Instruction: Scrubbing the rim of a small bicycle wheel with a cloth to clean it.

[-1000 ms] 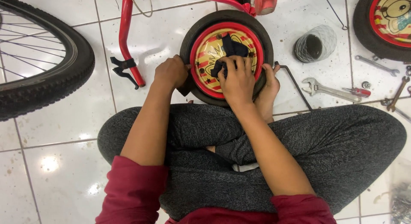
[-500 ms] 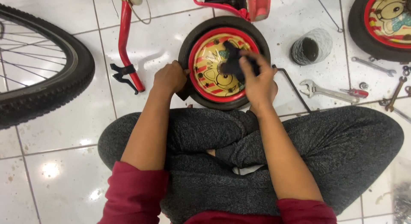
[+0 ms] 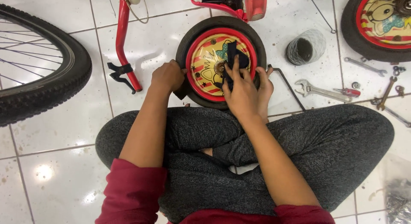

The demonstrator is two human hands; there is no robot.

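Right hand (image 3: 243, 89) shifted back left over hub, pressing dark cloth (image 3: 233, 61) on small wheel (image 3: 220, 61) | left hand (image 3: 168, 76) grips tyre edge, steadying wheel, frame centre-top | floor

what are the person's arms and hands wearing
Both hands, left hand and right hand, are bare: no gloves, rings or watch visible. The forearms are bare too, with dark red sleeves pushed up to about the elbows.
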